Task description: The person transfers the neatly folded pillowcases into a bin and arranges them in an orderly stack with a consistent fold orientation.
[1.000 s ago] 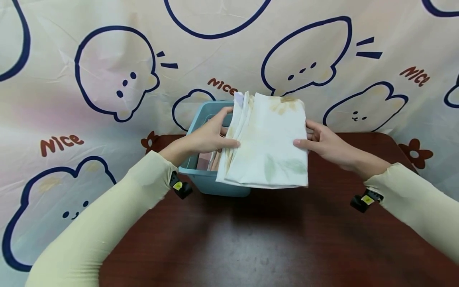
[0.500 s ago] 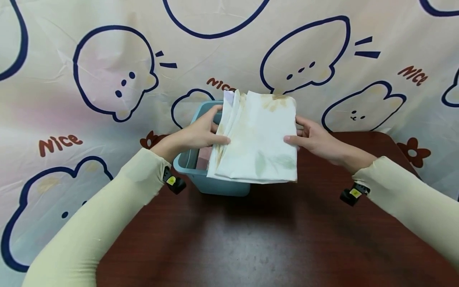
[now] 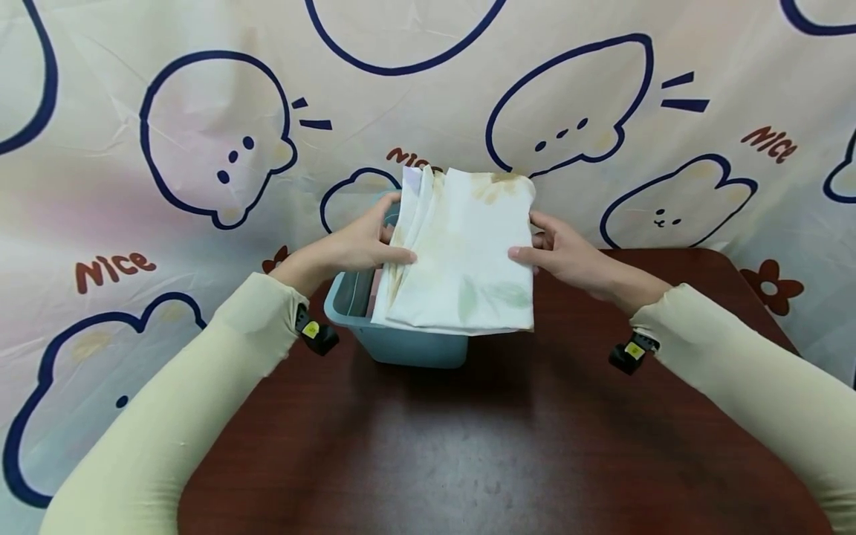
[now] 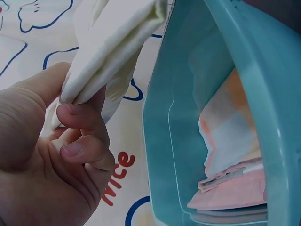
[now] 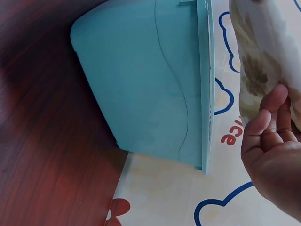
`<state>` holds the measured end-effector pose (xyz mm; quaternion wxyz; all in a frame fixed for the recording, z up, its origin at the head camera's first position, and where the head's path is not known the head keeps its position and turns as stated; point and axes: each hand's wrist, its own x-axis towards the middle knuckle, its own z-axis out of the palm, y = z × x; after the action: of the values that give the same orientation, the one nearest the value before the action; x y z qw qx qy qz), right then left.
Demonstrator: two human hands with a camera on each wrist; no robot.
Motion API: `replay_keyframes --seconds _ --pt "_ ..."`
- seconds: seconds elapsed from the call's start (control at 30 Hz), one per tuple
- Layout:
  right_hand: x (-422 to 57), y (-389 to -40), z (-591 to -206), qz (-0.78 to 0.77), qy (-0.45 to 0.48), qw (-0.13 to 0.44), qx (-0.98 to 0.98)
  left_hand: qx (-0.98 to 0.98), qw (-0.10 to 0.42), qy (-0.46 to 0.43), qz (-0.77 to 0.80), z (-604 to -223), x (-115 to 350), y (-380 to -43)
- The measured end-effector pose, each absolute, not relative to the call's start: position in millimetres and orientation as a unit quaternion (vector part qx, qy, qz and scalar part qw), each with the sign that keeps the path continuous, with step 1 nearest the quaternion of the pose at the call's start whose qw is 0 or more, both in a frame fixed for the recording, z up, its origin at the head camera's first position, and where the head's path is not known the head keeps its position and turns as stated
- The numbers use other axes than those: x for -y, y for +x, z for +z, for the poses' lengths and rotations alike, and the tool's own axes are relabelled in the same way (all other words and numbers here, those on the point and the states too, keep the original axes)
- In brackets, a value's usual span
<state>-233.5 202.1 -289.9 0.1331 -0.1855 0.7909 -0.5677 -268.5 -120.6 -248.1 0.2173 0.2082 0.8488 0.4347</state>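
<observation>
A folded white cloth (image 3: 461, 253) with faint green leaf and yellow flower prints hangs in the air between both hands, above a blue plastic bin (image 3: 414, 348). My left hand (image 3: 357, 241) pinches its left edge, thumb in front and fingers behind; the left wrist view shows the folded layers between them. On the right side, my right hand (image 3: 568, 253) pinches the opposite edge. Inside the bin, in the left wrist view, lie a checked cloth (image 4: 230, 127) and a pink cloth (image 4: 235, 188), both folded. The held cloth hides most of the bin's opening in the head view.
The bin stands on a dark red-brown wooden table (image 3: 428, 461), near its back edge. Behind it hangs a pale curtain (image 3: 401, 111) printed with blue outlines and "Nice" lettering.
Both hands have carried the white cloth to the left and slightly upward, so it covers more of the bin's opening. The bin has stayed in place.
</observation>
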Motion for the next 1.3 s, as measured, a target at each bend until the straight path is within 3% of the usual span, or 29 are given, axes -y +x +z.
replay_keyframes --seconds 1.3 --pt "-154 -265 -280 -0.532 -0.191 0.124 -0.815 -0.882 0.201 0.166 0.393 -240 157 -291"
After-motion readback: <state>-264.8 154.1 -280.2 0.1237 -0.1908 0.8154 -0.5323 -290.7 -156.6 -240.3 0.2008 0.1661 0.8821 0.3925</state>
